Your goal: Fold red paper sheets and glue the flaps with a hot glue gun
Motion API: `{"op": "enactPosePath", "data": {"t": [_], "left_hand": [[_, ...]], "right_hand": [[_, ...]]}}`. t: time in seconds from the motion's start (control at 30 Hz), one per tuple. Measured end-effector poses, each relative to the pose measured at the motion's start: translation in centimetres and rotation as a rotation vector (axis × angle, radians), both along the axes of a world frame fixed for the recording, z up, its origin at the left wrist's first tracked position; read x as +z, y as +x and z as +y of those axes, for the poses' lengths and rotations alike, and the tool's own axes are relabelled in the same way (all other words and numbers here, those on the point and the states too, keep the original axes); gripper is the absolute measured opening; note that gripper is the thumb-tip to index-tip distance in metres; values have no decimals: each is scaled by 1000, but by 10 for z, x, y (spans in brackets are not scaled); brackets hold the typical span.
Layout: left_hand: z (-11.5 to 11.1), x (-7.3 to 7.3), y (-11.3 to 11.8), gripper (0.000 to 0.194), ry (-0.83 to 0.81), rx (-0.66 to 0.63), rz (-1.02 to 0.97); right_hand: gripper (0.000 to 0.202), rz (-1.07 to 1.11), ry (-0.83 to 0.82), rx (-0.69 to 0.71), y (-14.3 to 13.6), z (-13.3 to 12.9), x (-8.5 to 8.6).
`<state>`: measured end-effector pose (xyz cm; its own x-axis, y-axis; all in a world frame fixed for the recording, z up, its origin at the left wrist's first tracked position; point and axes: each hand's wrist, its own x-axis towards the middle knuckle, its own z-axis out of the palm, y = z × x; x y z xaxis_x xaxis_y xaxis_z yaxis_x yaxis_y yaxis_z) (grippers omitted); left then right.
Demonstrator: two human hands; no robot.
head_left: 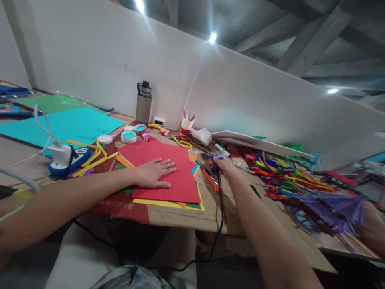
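Note:
My left hand (154, 173) lies flat on a red sheet of paper (182, 186), fingers spread. Yellow, green, orange and blue sheets stick out from under the red one. To the right, my right hand (225, 163) is wrapped around a blue glue gun (215, 165) near the cardboard surface, and its black cord (221, 200) hangs over the table edge. Between the paper and that hand lies an orange and black utility knife (210, 178). Scissors with yellow handles (183, 143) rest just behind the stack.
Pipe cleaners (288, 172) and a purple folded piece (333, 208) lie right, near another person's hand (373, 226). Tape rolls (128, 137), a bottle (143, 105) and a pen cup (186, 125) stand behind. A power strip (70, 162) and blue sheets (69, 126) are left.

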<state>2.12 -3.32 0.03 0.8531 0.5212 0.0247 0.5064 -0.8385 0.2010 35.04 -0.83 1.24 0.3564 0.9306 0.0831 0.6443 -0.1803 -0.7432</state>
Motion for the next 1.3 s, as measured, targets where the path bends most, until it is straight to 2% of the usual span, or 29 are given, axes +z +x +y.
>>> {"op": "enactPosePath", "data": {"t": [0.1, 0.17, 0.23, 0.3, 0.37, 0.43, 0.5, 0.6, 0.7, 0.83, 1.1, 1.3], "left_hand": [[-1, 4, 0, 78, -19, 2, 14], [0, 8, 1, 83, -42, 1, 32], [3, 10, 3, 86, -49, 20, 34], [9, 8, 6, 83, -26, 84, 19], [15, 1, 9, 78, 6, 177, 19], [19, -9, 11, 78, 37, 248, 40], [20, -18, 10, 76, 95, 266, 22], [19, -24, 9, 77, 136, 259, -11], [17, -22, 7, 80, 128, 254, 7], [18, -20, 4, 81, 134, 229, 7], [18, -28, -2, 89, 142, 213, -67], [16, -26, -6, 108, 60, 224, -87]], "right_hand": [[14, -174, -39, -71, -2, -14, 19], [19, -292, -6, -66, -18, -21, 29], [34, -555, 69, 74, -46, -25, 31], [41, -597, 173, 258, -83, -24, 26], [49, -521, 250, 421, -120, -20, 14], [58, -436, 236, 540, -151, -17, -1], [66, -416, 153, 646, -168, -17, -14], [72, -430, 68, 770, -169, -20, -26], [72, -491, 55, 812, -158, -25, -29], [72, -560, 65, 805, -152, -28, -26], [72, -573, 56, 797, -152, -27, -26], [74, -567, 41, 769, -153, -25, -28]]}}
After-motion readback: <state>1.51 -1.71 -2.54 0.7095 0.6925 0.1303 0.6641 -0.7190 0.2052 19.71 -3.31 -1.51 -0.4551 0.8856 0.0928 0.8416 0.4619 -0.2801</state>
